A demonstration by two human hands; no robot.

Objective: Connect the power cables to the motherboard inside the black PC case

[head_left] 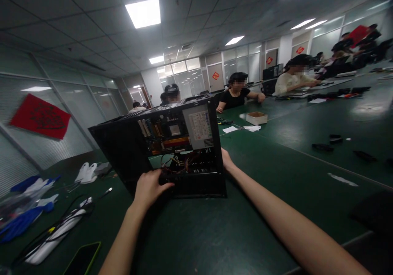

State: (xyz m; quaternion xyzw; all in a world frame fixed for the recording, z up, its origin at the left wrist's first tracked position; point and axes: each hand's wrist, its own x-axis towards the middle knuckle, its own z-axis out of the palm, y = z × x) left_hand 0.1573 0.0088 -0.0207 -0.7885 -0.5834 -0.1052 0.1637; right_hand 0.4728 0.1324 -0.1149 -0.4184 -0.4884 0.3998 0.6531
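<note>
An open black computer case (123, 144) stands on the green table (276, 176) in front of me, with its motherboard, grey power supply (199, 127) and a bundle of coloured cables (181, 162) showing. My left hand (149, 187) grips the case's lower front edge, its fingers curled over the rim near the cables. On the right, my right hand (226, 160) is pressed against the outer side of the case, and its fingers are hidden behind the panel.
White and blue gloves (87, 172) and cables lie at the left, with a phone (82, 258) near the front edge. A small cardboard box (256, 118) and papers sit behind the case. Black parts (322, 147) lie at the right. Several other people sit at far tables.
</note>
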